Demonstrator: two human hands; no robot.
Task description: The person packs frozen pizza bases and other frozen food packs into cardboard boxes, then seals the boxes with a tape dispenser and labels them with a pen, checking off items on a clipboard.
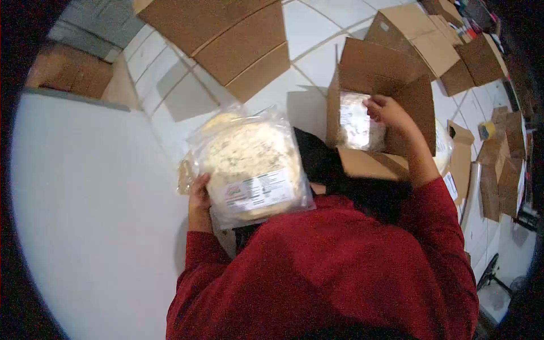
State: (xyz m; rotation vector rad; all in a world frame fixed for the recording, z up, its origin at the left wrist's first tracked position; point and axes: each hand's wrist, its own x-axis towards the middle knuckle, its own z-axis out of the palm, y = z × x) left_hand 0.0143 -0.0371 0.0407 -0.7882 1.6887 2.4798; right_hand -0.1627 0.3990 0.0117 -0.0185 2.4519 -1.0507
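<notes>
My left hand (pixel 199 192) grips the left edge of a clear plastic bag of round, pale flatbread with darker specks (pixel 252 150). A white printed label (pixel 260 190) is on its lower front. Behind its upper left, another clear bag (pixel 221 120) with something yellowish in it shows in part. Inside an open cardboard box (pixel 377 65), my right hand (pixel 390 113) is at the upper right of a clear plastic package (pixel 357 124) with a glossy white face. The right fingers are curled together; what they pinch, if anything, cannot be made out.
A large cardboard box (pixel 243 45) stands on the white tiled floor (pixel 311 22) ahead. More open boxes (pixel 422 39) and a yellow tape roll (pixel 486 130) lie to the right. A pale flat surface (pixel 90 215) fills the left side.
</notes>
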